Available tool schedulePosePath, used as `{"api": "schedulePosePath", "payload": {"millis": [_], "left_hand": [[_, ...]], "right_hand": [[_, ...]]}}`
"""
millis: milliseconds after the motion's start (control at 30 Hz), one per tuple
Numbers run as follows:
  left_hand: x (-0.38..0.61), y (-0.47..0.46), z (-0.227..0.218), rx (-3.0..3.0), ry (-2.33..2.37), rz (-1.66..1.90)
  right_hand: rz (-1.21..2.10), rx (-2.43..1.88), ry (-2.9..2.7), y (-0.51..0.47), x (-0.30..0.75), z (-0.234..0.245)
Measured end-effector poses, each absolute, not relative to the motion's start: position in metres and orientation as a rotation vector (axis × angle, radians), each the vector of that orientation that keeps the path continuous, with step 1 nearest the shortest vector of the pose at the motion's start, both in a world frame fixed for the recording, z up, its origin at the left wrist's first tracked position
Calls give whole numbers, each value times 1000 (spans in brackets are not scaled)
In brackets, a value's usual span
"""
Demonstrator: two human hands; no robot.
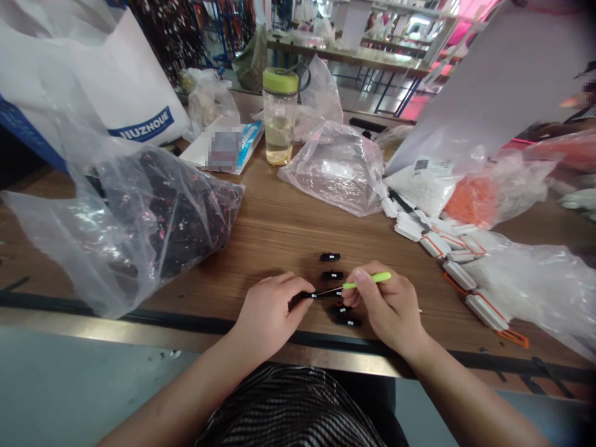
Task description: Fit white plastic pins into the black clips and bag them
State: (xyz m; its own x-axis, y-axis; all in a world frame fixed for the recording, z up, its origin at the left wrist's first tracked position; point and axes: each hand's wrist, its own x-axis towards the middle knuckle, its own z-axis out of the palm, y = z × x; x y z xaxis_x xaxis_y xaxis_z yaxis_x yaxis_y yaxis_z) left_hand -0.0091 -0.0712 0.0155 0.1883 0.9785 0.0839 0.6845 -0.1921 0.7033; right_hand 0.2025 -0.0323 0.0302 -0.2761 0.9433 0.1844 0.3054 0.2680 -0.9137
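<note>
Between the thumb and fingers of my left hand [274,310] is a small black part [305,296] with a pale spot on it. My right hand [388,307] pinches a thin tool with a bright green handle [379,277], perhaps a small screwdriver. Its dark shaft points left and meets the black part, though I cannot make out the tip. Several similar black pieces with white dots lie in a rough column between my hands, such as a black piece [330,256] at the far end and another black piece [348,322] near the table edge.
Left stands a clear bag of dark pieces [186,211]. A green-lidded bottle [279,124] and a clear plastic bag [339,167] are at the back. White-and-orange pieces [487,310], a bag of white bits [421,186] and a bag of orange bits [472,198] lie right.
</note>
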Motion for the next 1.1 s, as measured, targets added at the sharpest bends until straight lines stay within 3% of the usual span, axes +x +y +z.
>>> {"api": "schedulePosePath", "payload": {"millis": [433, 800, 1100], "left_hand": [[-9, -71, 16, 1959, 1554, 728], [-9, -72, 16, 1943, 1562, 731], [-14, -67, 15, 2043, 1678, 714]], "right_hand": [[973, -1151, -1856, -33, 202, 29], [596, -907, -2374, -38, 197, 49], [844, -1198, -1519, -19, 224, 45]]}}
